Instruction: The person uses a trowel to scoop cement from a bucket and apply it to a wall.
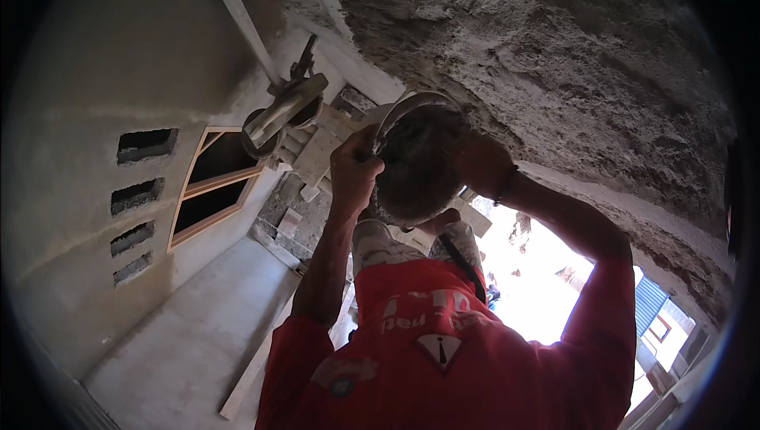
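**Worker in red steadying a loaded pan overhead**

A person in a red shirt (443, 351) is standing with their back to the camera, both arms raised. They are holding a round metal pan (418, 162), heaped with dark grey mortar, up at head height, just under the rough plastered ceiling (570, 58).

The hand on the left of the picture (356, 167) is clenching the pan's pale rim. Its fingers are curling over the edge, so the pan is lying just to the right of them and touching them. The hand on the right (481, 162), with a dark band on its wrist, is pressing flat against the pan's far side. That puts the pan between the two hands. A striped cloth (380, 244) is hanging below the pan.

The camera wearer's own hands are staying out of the picture, so I cannot tell how their fingers are set.

To the left, a wooden window frame (212, 185) and a row of dark vent slots (138, 193) are showing in the grey wall.
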A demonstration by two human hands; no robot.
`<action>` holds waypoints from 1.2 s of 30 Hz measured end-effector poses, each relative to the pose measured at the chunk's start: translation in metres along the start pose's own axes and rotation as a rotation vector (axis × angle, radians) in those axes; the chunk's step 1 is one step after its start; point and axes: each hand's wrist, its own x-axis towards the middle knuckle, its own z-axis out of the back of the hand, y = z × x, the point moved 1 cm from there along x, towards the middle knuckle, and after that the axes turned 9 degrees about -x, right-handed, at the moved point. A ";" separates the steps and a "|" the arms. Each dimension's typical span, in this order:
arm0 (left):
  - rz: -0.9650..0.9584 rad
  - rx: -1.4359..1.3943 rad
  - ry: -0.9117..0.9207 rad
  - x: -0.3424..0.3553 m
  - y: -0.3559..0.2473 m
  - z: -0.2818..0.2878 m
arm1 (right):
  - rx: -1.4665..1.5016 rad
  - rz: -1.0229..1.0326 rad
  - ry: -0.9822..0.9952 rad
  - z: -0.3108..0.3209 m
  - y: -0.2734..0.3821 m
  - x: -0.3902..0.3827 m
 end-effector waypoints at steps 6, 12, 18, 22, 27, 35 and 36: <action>-0.024 0.081 -0.027 0.014 -0.011 -0.014 | 0.201 0.023 0.105 -0.016 0.028 -0.030; 0.007 0.175 -0.068 0.000 0.006 -0.009 | -0.317 -0.114 0.171 0.032 -0.001 -0.042; -0.133 0.213 -0.017 0.000 -0.010 -0.040 | -0.291 -0.212 0.169 -0.014 -0.001 -0.032; -0.107 0.217 -0.034 0.003 -0.019 -0.037 | -0.143 -0.085 0.098 -0.016 0.011 -0.033; -0.053 0.067 -0.072 0.000 -0.019 -0.041 | 0.162 -0.022 0.201 -0.035 0.028 -0.042; -0.172 0.310 -0.175 -0.008 -0.003 -0.059 | 0.334 -0.086 0.036 -0.080 0.047 -0.040; -0.163 0.249 -0.199 -0.006 0.004 -0.054 | 0.316 -0.018 -0.047 -0.089 0.044 -0.042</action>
